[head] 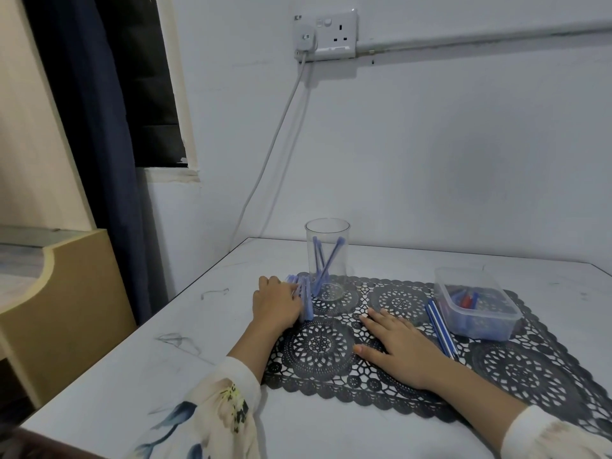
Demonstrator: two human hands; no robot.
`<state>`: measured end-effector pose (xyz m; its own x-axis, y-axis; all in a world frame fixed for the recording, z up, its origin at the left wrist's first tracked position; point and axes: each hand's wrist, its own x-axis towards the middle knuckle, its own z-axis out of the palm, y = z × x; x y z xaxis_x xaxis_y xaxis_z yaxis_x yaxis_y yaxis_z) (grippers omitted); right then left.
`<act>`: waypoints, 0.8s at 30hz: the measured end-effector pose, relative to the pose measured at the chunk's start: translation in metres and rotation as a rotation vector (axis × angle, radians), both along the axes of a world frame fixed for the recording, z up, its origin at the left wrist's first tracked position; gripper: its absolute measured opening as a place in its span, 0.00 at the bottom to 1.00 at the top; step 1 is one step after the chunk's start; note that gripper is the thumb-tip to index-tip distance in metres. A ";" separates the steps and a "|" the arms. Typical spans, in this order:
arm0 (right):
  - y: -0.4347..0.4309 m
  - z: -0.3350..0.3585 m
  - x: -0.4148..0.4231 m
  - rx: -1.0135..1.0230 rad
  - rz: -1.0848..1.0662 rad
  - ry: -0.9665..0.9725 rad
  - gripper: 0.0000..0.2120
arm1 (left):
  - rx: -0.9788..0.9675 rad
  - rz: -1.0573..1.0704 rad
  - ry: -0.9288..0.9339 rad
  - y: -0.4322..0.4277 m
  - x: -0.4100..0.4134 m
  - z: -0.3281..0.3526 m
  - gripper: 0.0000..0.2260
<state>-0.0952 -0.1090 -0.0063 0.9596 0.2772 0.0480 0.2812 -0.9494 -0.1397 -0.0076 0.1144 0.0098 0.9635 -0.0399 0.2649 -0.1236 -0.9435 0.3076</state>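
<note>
A clear plastic cup [327,233] stands upright on the black lace mat [516,369] and holds a few blue pens. Just left of the cup lies a row of several blue pens [306,298]. My left hand [276,303] covers the left side of that row, its fingers curled over the pens. My right hand [400,346] rests flat on the mat, fingers spread, holding nothing. A pair of blue-and-white striped pencils [442,327] lies to the right of that hand.
A clear rectangular plastic box [477,304] with red and blue items stands at the mat's right. The white table [165,352] meets a wall at the back. A socket [326,33] with a cable [275,140] hangs down the wall. A wooden cabinet [66,309] stands left.
</note>
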 end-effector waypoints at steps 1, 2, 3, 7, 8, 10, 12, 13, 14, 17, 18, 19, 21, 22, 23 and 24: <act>0.000 0.000 0.000 0.001 0.000 0.000 0.59 | -0.011 0.014 0.002 0.001 -0.001 0.002 0.16; 0.000 0.000 0.000 0.003 0.000 0.002 0.59 | -0.026 0.025 0.008 0.001 -0.003 0.004 0.16; 0.000 0.000 0.000 0.005 0.001 0.004 0.59 | -0.034 0.033 0.014 0.001 -0.003 0.005 0.15; -0.001 0.000 0.000 0.005 0.003 0.003 0.60 | -0.091 0.057 0.024 0.003 -0.002 0.003 0.10; -0.001 0.000 0.000 0.004 0.003 0.002 0.60 | -0.113 0.055 0.031 0.003 -0.002 0.002 0.09; -0.001 0.000 -0.001 0.008 0.005 0.006 0.60 | -0.141 0.043 0.028 0.003 -0.001 0.001 0.09; -0.001 0.000 -0.001 0.013 0.006 0.010 0.60 | -0.150 0.033 0.011 0.004 0.001 -0.001 0.09; 0.000 0.001 0.000 0.012 0.006 0.010 0.60 | -0.155 0.026 0.001 0.004 0.002 -0.002 0.10; 0.000 0.001 0.000 0.010 0.005 0.008 0.61 | -0.168 0.016 -0.011 0.004 0.003 -0.003 0.11; 0.000 0.001 0.000 0.008 0.006 0.003 0.61 | -0.255 0.003 -0.091 0.006 0.005 -0.003 0.12; 0.000 0.001 -0.001 0.007 0.008 0.005 0.60 | -0.297 0.006 -0.134 0.007 0.005 -0.001 0.12; 0.000 0.002 -0.001 0.006 0.009 0.007 0.60 | -0.333 0.006 -0.180 0.008 0.005 0.002 0.12; 0.000 0.002 -0.001 0.008 0.009 0.008 0.55 | -0.386 -0.002 -0.254 0.011 0.003 0.010 0.11; 0.000 0.003 -0.001 0.009 0.007 0.006 0.51 | -0.410 -0.012 -0.289 0.012 0.001 0.015 0.11; 0.000 0.003 -0.002 0.006 0.007 0.008 0.47 | -0.439 -0.022 -0.327 0.012 -0.002 0.021 0.10; 0.000 0.004 -0.003 0.003 0.006 0.010 0.45 | -0.477 -0.031 -0.364 0.012 -0.006 0.028 0.10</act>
<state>-0.0980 -0.1091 -0.0027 0.9584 0.2829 0.0388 0.2855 -0.9473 -0.1456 -0.0140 0.1263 0.0382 0.8079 0.1382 0.5729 -0.3255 -0.7058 0.6292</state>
